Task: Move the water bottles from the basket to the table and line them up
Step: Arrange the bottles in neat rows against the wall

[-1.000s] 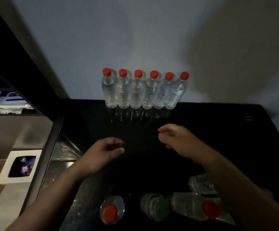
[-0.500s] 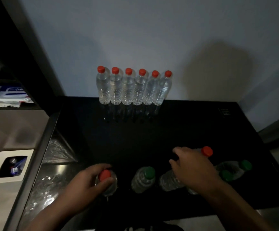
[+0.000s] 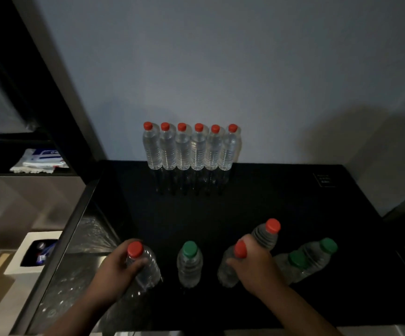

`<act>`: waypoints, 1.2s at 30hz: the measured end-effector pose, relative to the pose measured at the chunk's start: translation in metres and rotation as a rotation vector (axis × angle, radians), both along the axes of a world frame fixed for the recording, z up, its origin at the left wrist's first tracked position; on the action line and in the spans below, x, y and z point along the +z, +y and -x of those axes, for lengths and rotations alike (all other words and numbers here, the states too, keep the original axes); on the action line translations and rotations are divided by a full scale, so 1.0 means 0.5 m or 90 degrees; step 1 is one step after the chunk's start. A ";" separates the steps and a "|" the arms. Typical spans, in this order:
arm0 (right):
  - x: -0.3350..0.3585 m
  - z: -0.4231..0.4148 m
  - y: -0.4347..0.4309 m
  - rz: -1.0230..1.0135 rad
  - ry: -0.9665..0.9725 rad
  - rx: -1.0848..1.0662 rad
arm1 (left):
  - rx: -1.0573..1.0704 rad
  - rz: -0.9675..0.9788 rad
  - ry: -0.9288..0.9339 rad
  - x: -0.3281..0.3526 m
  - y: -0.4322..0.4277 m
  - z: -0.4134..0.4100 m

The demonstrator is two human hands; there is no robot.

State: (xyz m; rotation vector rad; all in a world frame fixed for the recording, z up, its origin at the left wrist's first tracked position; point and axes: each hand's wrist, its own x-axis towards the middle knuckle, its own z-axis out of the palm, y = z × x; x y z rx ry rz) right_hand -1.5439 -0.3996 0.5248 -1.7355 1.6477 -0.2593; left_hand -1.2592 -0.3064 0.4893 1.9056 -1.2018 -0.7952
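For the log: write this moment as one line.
left hand: grips red-capped bottle | right hand: grips two red-capped bottles | row: six upright

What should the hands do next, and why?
Probably lift them toward the row by the wall: the left hand grips one red-capped bottle, the right hand grips a second bottle, and bare table shows beside the row's right end.

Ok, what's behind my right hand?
A clear plastic bottle with a red cap sticks up behind the right hand, only its cap and shoulder showing. The hand, gripping a nearer red-capped bottle, covers its lower body and base.
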 end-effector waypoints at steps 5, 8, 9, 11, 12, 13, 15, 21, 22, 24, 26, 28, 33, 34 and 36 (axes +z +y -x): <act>-0.009 0.001 -0.019 0.046 -0.009 0.091 | 0.074 0.036 0.049 -0.002 -0.011 0.015; 0.008 -0.018 -0.049 0.056 -0.026 0.092 | 0.099 0.050 0.077 0.012 -0.035 0.003; 0.016 -0.027 -0.062 0.065 -0.031 0.087 | 0.099 0.056 0.081 0.016 -0.047 -0.006; 0.030 -0.054 -0.097 0.084 -0.048 0.073 | 0.093 0.067 0.076 0.021 -0.082 -0.031; 0.035 -0.069 -0.116 0.089 -0.062 0.066 | 0.092 0.068 0.074 0.023 -0.102 -0.044; 0.037 -0.089 -0.136 0.090 -0.079 0.057 | 0.091 0.071 0.073 0.023 -0.125 -0.059; 0.036 -0.140 -0.188 0.089 -0.114 0.036 | 0.087 0.075 0.086 0.025 -0.184 -0.092; 0.019 -0.317 -0.363 0.092 -0.148 0.032 | 0.015 0.078 0.083 0.037 -0.387 -0.186; 0.010 -0.346 -0.393 0.096 -0.145 0.034 | 0.006 0.082 0.086 0.035 -0.420 -0.202; -0.007 -0.399 -0.452 0.097 -0.128 0.043 | 0.003 0.088 0.083 0.024 -0.481 -0.232; -0.026 -0.445 -0.505 0.106 -0.110 0.049 | 0.006 0.098 0.078 0.013 -0.534 -0.256; -0.044 -0.477 -0.547 0.118 -0.096 0.051 | 0.003 0.105 0.079 0.010 -0.577 -0.271; -0.063 -0.522 -0.606 0.156 -0.083 0.061 | -0.018 0.114 0.093 -0.019 -0.652 -0.306; -0.063 -0.524 -0.606 0.159 -0.093 0.060 | -0.017 0.120 0.097 -0.024 -0.658 -0.310; -0.078 -0.528 -0.607 0.144 -0.121 0.034 | -0.018 0.128 0.107 -0.046 -0.669 -0.323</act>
